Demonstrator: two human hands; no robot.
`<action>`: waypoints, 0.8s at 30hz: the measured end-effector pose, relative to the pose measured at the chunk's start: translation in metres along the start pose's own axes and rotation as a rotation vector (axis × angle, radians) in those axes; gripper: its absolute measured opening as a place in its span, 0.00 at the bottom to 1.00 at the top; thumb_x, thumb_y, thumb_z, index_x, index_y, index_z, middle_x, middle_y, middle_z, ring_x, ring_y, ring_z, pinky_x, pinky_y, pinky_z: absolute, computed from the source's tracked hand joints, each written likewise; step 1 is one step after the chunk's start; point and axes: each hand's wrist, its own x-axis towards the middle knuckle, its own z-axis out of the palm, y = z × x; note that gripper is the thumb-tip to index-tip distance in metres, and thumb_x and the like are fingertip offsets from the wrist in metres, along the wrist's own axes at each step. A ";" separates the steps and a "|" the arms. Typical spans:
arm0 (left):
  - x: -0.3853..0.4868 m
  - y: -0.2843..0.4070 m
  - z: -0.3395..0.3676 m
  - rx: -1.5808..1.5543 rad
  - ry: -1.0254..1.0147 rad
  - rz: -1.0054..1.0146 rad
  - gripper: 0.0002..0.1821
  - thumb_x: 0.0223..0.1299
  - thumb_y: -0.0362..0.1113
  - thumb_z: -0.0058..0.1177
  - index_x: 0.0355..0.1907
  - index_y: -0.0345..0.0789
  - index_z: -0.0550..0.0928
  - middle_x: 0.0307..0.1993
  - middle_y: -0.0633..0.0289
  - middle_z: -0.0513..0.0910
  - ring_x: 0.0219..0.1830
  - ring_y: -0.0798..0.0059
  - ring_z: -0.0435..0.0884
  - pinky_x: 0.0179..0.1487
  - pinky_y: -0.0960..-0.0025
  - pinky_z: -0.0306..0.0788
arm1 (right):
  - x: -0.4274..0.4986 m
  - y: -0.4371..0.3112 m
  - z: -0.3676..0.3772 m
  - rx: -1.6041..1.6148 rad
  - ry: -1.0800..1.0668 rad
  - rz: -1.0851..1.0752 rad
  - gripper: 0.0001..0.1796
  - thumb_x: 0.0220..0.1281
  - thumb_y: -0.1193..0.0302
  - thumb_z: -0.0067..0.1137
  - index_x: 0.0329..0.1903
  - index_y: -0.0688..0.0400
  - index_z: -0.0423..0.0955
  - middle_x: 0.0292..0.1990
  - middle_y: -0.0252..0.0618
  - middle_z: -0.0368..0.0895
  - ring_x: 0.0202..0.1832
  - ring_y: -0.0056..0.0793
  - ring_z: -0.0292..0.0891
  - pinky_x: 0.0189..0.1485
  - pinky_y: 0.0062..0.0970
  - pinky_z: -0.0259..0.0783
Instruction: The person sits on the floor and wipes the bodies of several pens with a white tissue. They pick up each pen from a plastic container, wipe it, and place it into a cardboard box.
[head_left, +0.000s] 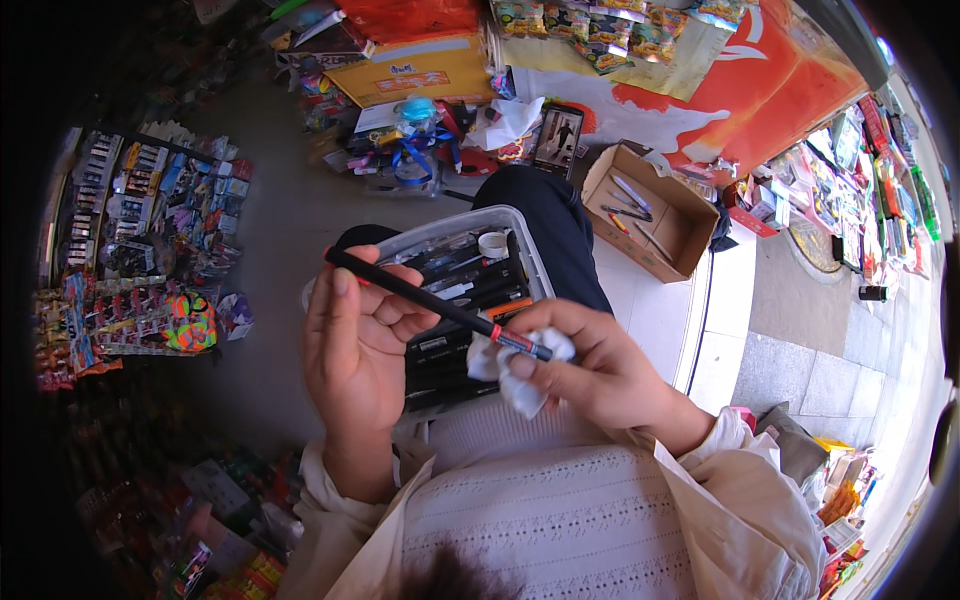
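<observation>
A black pen with red bands (427, 298) slants across in front of me, between my two hands. Its red-tipped upper end is pinched by my left hand (360, 330), thumb against fingers. My right hand (581, 364) holds a crumpled white tissue (525, 375) around the pen's lower end, thumb pressing from below. Under both hands, a clear plastic box (534, 251) rests on my lap. Inside it lie many dark pens (439, 349), an orange one (508, 307) and a small round white item (493, 244). My hands and the tissue hide part of the box.
Right of my knee stands an open cardboard box (694, 232) holding several pens. A phone (559, 139) leans upright beyond the knee, beside a pile of small packaged goods (416, 142). Racks of merchandise (142, 202) stand at left, more stalls of goods (847, 180) at right.
</observation>
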 end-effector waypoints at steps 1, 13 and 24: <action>0.001 0.003 -0.001 -0.004 0.001 -0.037 0.18 0.76 0.41 0.38 0.57 0.31 0.73 0.40 0.53 0.82 0.39 0.64 0.85 0.43 0.63 0.82 | 0.000 -0.002 -0.001 -0.007 0.101 -0.093 0.12 0.70 0.70 0.55 0.52 0.60 0.72 0.35 0.29 0.78 0.32 0.11 0.74 0.32 0.12 0.70; -0.009 -0.012 0.012 0.112 -0.150 -0.212 0.21 0.75 0.37 0.40 0.66 0.31 0.67 0.42 0.60 0.78 0.41 0.73 0.83 0.40 0.70 0.83 | 0.016 -0.002 -0.001 -0.313 0.403 -0.582 0.11 0.73 0.69 0.50 0.50 0.62 0.74 0.53 0.39 0.72 0.53 0.21 0.71 0.53 0.22 0.68; -0.030 -0.027 0.023 -0.016 -0.231 -0.281 0.17 0.69 0.29 0.48 0.58 0.31 0.71 0.50 0.64 0.77 0.49 0.83 0.76 0.53 0.77 0.70 | 0.038 0.004 0.014 -0.771 0.293 -0.809 0.16 0.62 0.76 0.59 0.53 0.62 0.71 0.42 0.43 0.75 0.41 0.35 0.74 0.44 0.27 0.70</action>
